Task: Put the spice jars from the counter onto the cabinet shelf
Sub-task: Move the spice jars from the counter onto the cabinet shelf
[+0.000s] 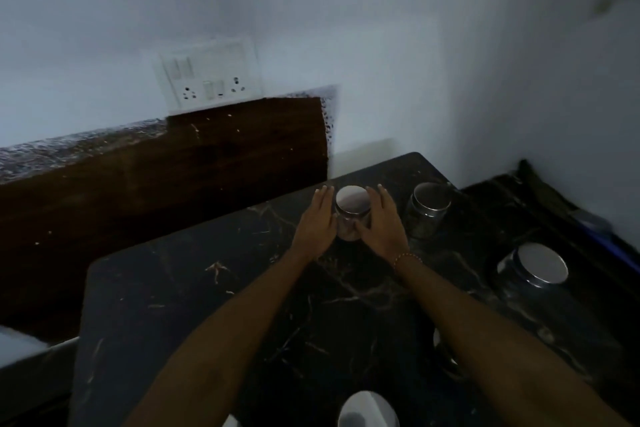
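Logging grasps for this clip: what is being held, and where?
The spice jar, between left hand and right hand, straight fingers flanking its glass sides below the lid. It stands on the counter.

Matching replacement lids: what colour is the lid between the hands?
Shiny silver metal lid, clearest in the head view.

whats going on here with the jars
A person has both hands around one glass spice jar on the dark marble counter: left hand and right hand flank it with fairly straight fingers. It has not been lifted yet. Two more lidded jars, one nearby and one nearer the edge, wait to the right. No cabinet shelf is in view.
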A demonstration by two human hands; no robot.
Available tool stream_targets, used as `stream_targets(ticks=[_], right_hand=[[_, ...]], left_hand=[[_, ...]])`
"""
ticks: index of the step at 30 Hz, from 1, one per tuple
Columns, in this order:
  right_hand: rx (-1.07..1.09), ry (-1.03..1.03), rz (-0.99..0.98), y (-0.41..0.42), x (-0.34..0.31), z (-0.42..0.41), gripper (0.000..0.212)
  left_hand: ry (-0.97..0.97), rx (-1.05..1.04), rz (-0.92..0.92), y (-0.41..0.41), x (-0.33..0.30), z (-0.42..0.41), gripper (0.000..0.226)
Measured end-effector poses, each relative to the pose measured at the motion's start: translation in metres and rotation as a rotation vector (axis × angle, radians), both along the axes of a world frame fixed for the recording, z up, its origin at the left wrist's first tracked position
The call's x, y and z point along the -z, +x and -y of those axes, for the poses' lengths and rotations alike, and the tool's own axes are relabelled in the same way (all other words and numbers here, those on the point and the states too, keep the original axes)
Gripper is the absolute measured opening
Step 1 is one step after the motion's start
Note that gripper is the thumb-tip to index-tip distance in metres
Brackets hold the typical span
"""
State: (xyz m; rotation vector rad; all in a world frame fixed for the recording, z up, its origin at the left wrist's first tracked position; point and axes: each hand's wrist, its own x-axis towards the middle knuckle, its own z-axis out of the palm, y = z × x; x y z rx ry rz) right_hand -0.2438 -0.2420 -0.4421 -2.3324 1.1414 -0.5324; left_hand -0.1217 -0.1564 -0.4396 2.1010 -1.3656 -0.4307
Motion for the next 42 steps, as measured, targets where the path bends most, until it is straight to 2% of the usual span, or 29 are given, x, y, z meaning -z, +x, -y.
stream_targets(ticks=[6, 9, 14, 18, 22, 24, 29, 35, 38, 42], right_hand=[[-0.084, 0.170, -0.046, 0.017, 0.025, 0.031, 0.092], [-0.109, 0.209, -0.047, 0.027, 0.039, 0.038, 0.098], [0.011, 0.385, 0.062, 0.039, 0.047, 0.045, 0.114], [0.043, 0.349, 0.095, 0.040, 0.050, 0.050, 0.097], [0.044, 0.376, 0.080, 0.049, 0.047, 0.043, 0.086], [0.009, 0.356, 0.128, 0.047, 0.037, 0.037, 0.082], [-0.149, 0.427, 0.357, 0.036, -0.009, 0.014, 0.082], [-0.285, 0.709, 0.451, 0.027, -0.061, -0.013, 0.058], [-0.395, 0.880, 0.526, 0.022, -0.081, -0.027, 0.061], [-0.430, 0.907, 0.616, 0.021, -0.102, -0.049, 0.059]], left_hand=[[0.090, -0.023, -0.274, -0.004, 0.017, 0.030, 0.057], [0.056, -0.072, -0.333, -0.008, 0.021, 0.035, 0.055], [0.008, -0.089, -0.353, -0.008, 0.025, 0.035, 0.053], [0.003, -0.128, -0.455, -0.007, 0.019, 0.031, 0.056], [-0.026, -0.180, -0.531, -0.002, 0.010, 0.021, 0.079], [-0.063, -0.215, -0.589, 0.004, 0.002, 0.012, 0.083], [-0.171, -0.143, -0.622, 0.014, -0.028, -0.014, 0.053], [-0.200, -0.058, -0.714, 0.016, -0.067, -0.056, 0.055], [-0.205, 0.015, -0.846, 0.012, -0.084, -0.078, 0.047], [-0.308, 0.038, -1.001, 0.003, -0.098, -0.091, 0.041]])
